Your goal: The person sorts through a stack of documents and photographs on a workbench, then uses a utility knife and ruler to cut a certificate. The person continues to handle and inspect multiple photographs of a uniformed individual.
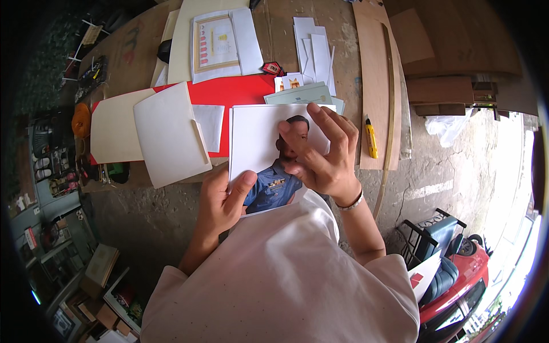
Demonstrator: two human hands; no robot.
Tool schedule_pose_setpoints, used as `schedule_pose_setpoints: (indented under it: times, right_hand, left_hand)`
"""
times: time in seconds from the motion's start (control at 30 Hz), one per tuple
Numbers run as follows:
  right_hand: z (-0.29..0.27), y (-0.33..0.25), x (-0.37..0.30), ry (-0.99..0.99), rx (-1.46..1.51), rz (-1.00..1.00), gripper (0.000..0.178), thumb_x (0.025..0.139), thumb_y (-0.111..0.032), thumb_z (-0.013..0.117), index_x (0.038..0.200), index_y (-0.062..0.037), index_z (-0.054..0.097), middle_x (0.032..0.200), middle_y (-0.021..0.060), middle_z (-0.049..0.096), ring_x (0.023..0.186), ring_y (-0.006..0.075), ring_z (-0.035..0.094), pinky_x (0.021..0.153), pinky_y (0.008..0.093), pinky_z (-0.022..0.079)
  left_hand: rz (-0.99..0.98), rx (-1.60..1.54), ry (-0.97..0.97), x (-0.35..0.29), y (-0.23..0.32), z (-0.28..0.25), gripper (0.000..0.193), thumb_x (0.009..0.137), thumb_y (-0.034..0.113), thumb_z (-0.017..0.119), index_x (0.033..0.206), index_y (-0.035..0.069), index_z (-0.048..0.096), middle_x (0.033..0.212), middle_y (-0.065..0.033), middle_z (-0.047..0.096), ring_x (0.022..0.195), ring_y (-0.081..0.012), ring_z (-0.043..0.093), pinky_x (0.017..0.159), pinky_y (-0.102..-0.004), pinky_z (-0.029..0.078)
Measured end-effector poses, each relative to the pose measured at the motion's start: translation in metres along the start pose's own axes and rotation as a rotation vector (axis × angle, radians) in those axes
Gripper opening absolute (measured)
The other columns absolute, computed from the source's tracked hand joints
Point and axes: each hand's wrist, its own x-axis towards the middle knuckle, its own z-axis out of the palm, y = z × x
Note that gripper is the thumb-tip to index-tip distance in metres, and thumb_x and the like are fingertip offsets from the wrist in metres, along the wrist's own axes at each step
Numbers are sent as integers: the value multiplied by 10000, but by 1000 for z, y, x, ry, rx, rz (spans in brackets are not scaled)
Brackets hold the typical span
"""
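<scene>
My left hand (224,199) grips the lower left edge of a white sheet with a printed portrait photo (256,134), its thumb lying on the front. A person in a blue uniform shirt is pictured on it. Another sheet edge shows behind, so there may be several sheets. Over the right part of the photo is my right hand (333,160), its fingers apart and partly covering the picture. One fingertip comes near the sheet's top edge; whether it presses on the paper I cannot tell. A bracelet circles the right wrist.
A worktable holds a red board (220,91), a cream folder (168,134), a framed certificate print (215,43), pale green sheets (300,94) and white paper strips (311,48). A yellow utility knife (371,138) lies on a wooden board at the right. Shelves stand left; a red car is lower right.
</scene>
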Motion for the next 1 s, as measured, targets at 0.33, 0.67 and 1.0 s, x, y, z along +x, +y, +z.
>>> schedule_pose_setpoints:
  times: [0.33,0.67,1.0]
  right_hand:
    - [-5,-2,-1,-71,-38,-26,512,979,-582,508,1218,-194,740,1428,195,513,1204,355,502,1026,442,420]
    - [1,-17,0,-78,-2,49,548,973,-617,470,1348,-264,655,1458,127,497,1208,324,519,1006,458,426]
    - [2,-15,-7,-201,-60,54,645,992,-683,338,1326,-252,684,1493,193,459,1304,363,434,1097,475,348]
  left_hand:
    - [27,13,-16,-2,-2,-1,318,1020,281,627,951,-28,657,605,-12,517,519,-79,424,491,-269,328]
    - [-10,0,-36,-1,-2,2,310,1025,274,620,963,-28,648,621,-11,546,531,-67,468,500,-275,368]
    - [-12,-31,-42,3,-3,2,339,1035,295,600,927,-25,634,592,9,524,444,-54,481,411,-248,346]
